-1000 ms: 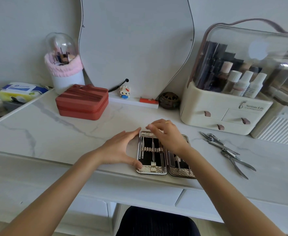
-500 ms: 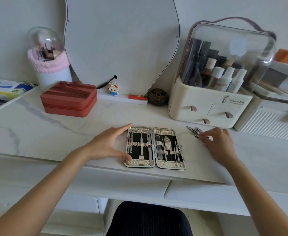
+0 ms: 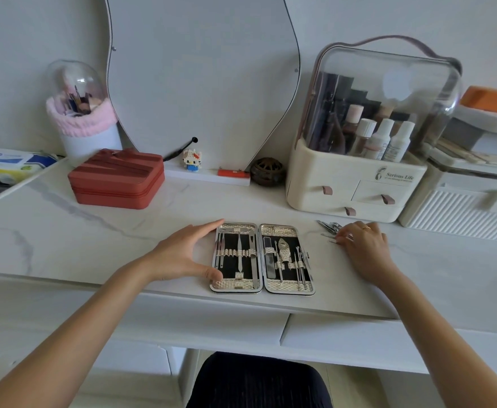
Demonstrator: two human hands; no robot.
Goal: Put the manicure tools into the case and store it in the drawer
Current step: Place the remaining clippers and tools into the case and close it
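From the head view, my left hand (image 3: 182, 256) brackets the left edge of the open, silver-textured case (image 3: 262, 258) lying flat on the marble-look desk (image 3: 64, 231), fingers straight and thumb at its near corner, while my right hand (image 3: 365, 248) curls onto the thin steel loose tools (image 3: 331, 229) just right of it

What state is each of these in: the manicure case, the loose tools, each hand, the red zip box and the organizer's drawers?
Manicure case: open flat on the desk, tools strapped in both halves.
Loose tools: outside the case, on the desk.
Left hand: open, steadying the case's left edge.
Right hand: on the loose tools, grip hidden.
Red zip box: closed.
Organizer drawers: shut.
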